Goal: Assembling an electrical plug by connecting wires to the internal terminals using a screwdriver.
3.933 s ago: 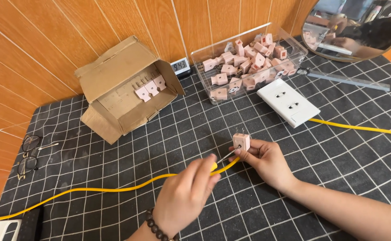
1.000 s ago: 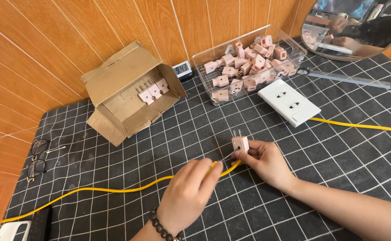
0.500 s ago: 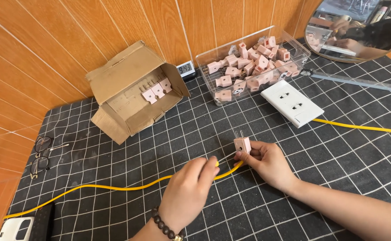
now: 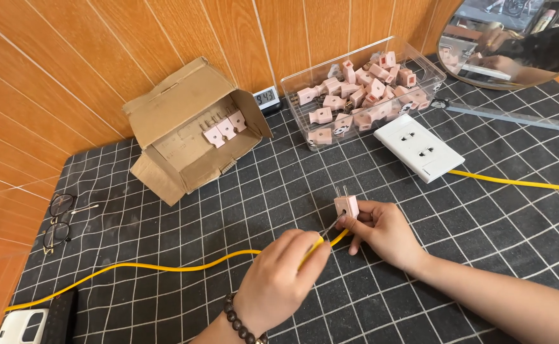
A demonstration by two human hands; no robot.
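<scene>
**A:** What are the hands holding, and why that way?

**B:** The right hand (image 4: 384, 230) has its fingers (image 4: 363, 224) closed round a pink plug (image 4: 346, 206), prongs pointing up and away, its underside turned toward the cable. The left hand (image 4: 284, 280) pinches the yellow cable (image 4: 184, 266) near its end, fingers shut, aiming it at the plug's base, apparently so the two line up. Both hover near the middle of the desk (image 4: 241, 210).

**A:** What else is around?

**B:** Far left, an open cardboard box (image 4: 187, 130) holding three pink plugs. Far right, a clear tub (image 4: 363, 89) heaped with more. A white socket block (image 4: 418, 147) lies just beyond the hands. Glasses (image 4: 59, 220) rest at the left edge. Nothing lies between the hands.
</scene>
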